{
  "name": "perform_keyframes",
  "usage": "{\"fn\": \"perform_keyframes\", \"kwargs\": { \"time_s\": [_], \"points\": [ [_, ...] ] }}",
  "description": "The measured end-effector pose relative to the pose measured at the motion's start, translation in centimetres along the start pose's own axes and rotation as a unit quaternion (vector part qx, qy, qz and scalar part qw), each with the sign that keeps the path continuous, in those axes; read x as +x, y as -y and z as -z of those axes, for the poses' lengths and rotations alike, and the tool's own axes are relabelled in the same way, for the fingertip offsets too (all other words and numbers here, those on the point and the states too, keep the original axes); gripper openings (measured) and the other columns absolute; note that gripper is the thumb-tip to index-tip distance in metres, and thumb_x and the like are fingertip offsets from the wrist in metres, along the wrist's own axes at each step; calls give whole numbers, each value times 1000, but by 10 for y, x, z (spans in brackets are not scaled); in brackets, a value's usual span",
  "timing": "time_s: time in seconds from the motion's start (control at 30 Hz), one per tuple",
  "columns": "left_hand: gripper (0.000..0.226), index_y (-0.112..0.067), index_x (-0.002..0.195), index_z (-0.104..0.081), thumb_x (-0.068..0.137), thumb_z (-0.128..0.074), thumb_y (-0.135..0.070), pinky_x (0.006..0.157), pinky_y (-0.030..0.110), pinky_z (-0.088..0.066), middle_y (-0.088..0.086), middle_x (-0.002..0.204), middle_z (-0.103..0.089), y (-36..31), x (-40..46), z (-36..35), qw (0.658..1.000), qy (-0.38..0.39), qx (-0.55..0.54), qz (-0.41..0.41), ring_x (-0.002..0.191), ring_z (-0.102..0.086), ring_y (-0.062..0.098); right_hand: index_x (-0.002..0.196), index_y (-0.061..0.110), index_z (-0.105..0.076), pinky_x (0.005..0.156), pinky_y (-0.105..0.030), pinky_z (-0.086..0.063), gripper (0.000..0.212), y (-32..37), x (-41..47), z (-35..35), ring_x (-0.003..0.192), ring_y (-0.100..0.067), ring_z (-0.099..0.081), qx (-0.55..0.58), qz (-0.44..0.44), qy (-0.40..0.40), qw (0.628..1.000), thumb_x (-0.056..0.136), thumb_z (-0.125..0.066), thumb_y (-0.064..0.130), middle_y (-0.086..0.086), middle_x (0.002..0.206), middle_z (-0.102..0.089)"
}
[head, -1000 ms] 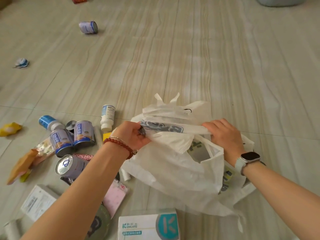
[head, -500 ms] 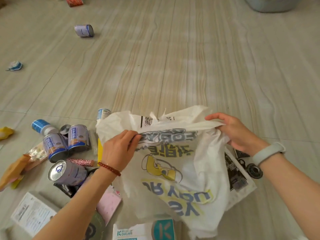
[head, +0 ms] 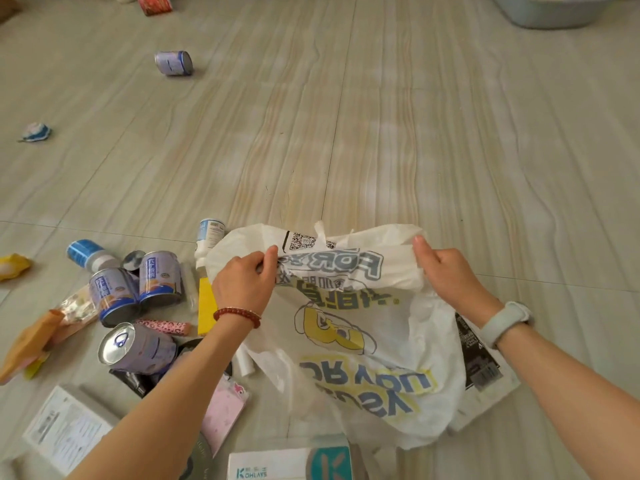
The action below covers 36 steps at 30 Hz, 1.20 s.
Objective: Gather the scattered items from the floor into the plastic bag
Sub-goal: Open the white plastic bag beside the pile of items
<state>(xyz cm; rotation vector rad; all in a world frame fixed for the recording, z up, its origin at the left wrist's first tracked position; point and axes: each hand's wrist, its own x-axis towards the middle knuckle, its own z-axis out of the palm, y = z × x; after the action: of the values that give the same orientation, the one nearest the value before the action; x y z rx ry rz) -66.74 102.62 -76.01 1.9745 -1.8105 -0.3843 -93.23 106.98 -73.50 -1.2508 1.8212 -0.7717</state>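
- While both hands hold the plastic bag up by its top edge, nothing from the floor looks to be in it yet, I think.
- L hand: fingers curled, pinching the bag's top edge on the left side.
- R hand: fingers curled round the bunched top edge on the right side.
- Bag hangs between the 2 hands, w/ its printed side facing the camera. Can't tell if the mouth is open.
- Just left of the bag: 2 purple cans standing close together, a 3rd can lying on its side, a yellow card, a white bottle.
- Near the bottom edge: a white box, a paper leaflet, a pink packet.
- Under the bag's right side: a flat black-and-white pack.
- Far off: a lone can and a small blue thing.
- What could go wrong:
  - Bag is thin, so heavy cans could tear it, esp. if dropped in.
  - If 1 hand lets go to grab stuff, the mouth may flop shut.
  - Lying cans can roll away if bumped.
  - The flat pack is partly hidden under the bag, so it may get missed.
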Motion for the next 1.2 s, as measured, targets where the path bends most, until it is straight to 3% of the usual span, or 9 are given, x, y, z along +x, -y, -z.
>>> {"fn": "perform_keyframes", "kwargs": {
  "time_s": [0.13, 0.2, 0.33, 0.47, 0.63, 0.73, 0.9, 1.03, 1.2],
  "points": [
    [36, -12, 107, -56, 89, -37, -37, 80, 43, -39, 14, 109, -60, -3, -6, -3, 988, -66, 90, -106, 103, -49, 35, 82, 8, -55, 73, -36, -40, 33, -15, 7, -10, 82, -26, -52, -239, 56, -129, 961, 96, -34, 30, -12, 92, -56],
    [28, -15, 111, -53, 84, -50, -23, 86, 42, -33, 13, 115, -59, -8, -15, -4, 965, -125, 110, -202, 108, -44, 30, 104, 10, -53, 88, -43, -37, 25, -15, 2, -11, 101, -25, -49, -299, 215, -211, 906, 89, -38, 24, -12, 109, -55],
    [34, -14, 115, -55, 81, -55, -19, 81, 36, -40, 9, 111, -65, -18, -44, -10, 916, -100, 147, -359, 99, -58, 28, 121, 21, -43, 105, -56, -24, 39, -28, -16, -28, 117, -22, -41, -377, 445, -158, 797, 82, -47, 23, -3, 123, -41],
    [57, -13, 131, -45, 85, -37, -46, 94, 41, -45, 11, 134, -52, -6, -36, -19, 921, 45, 216, -321, 118, -53, 31, 139, 29, -29, 103, -70, -11, 77, -49, -11, -44, 135, -30, -24, -542, 413, -38, 731, 73, -65, 41, -5, 145, -26],
    [96, -28, 142, 14, 66, -13, -80, 113, 42, 4, 7, 155, 8, 3, 19, -37, 895, 202, 266, -297, 143, 6, 29, 142, 27, 1, 101, -72, 11, 101, -45, 45, -24, 142, -34, 1, -677, 277, 36, 681, 71, -63, 58, -3, 157, -3],
    [101, -35, 133, 29, 61, -20, -87, 111, 49, 11, 4, 150, 25, -5, 50, -45, 873, 191, 309, -324, 140, 17, 30, 128, 21, 31, 100, -72, 8, 93, -39, 73, -21, 143, -31, 15, -687, 215, 37, 693, 87, -46, 52, -2, 156, 17],
    [103, -37, 135, 27, 62, -25, -88, 110, 57, 13, 4, 143, 34, -22, 91, -64, 896, 131, 306, -293, 139, 23, 32, 135, 19, 28, 104, -72, -4, 84, -36, 110, -16, 143, -30, 11, -675, 134, -21, 725, 93, -41, 39, -1, 156, 16],
    [93, -37, 141, 16, 69, -21, -84, 107, 58, 15, 6, 154, 19, -25, 98, -79, 900, 150, 315, -261, 139, 21, 30, 146, 25, -11, 105, -70, -4, 68, -42, 118, -16, 144, -30, 2, -638, 128, -22, 759, 89, -44, 42, -8, 157, 0],
    [70, -27, 139, -31, 81, -28, -66, 107, 60, 7, 8, 153, -19, -58, 73, -60, 917, 79, 188, -342, 142, -7, 31, 112, 11, -57, 105, -66, -18, 35, -26, 93, -27, 134, -30, -36, -483, 290, -120, 817, 84, -41, 24, -17, 142, -42]
  ]
}}
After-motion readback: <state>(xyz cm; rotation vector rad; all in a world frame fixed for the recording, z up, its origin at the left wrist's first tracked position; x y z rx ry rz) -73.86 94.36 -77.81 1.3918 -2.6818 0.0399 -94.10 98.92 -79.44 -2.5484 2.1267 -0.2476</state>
